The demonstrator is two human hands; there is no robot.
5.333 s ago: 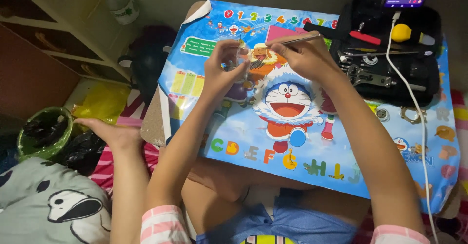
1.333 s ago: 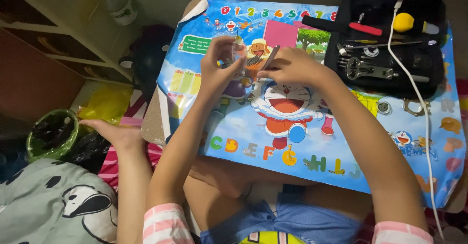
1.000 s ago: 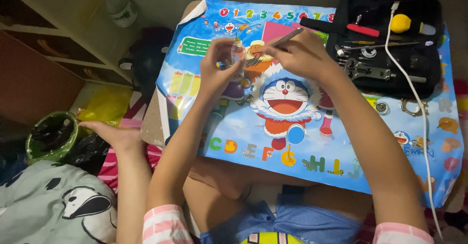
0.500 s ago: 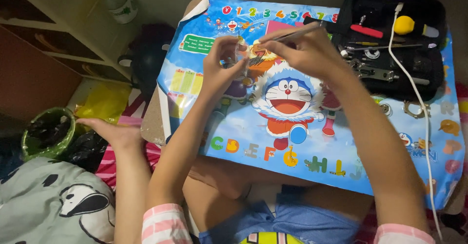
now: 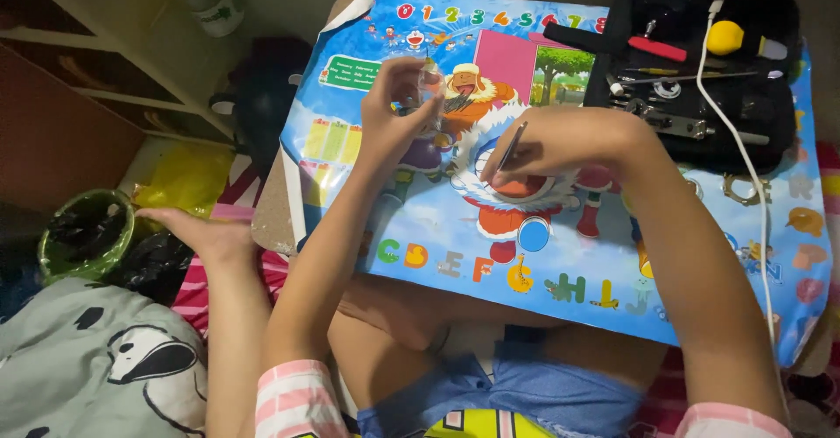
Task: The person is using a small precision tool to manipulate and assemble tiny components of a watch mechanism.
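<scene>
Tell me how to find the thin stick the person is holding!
Start at the colourful cartoon mat covering the little table. Near its middle, over the big blue-and-white cartoon figure, rests the right hand. The thin dark tool pokes up from its fingers, unlike the tools lying flat in the black case.

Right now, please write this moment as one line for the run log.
left hand: raised, pinching small clear part | right hand: holding thin metal tool over cartoon mat | black tool tray: beside

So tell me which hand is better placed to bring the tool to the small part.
Probably the right hand: it already pinches the thin tool, tip down over the mat. The left hand is occupied holding the small part up.
</scene>
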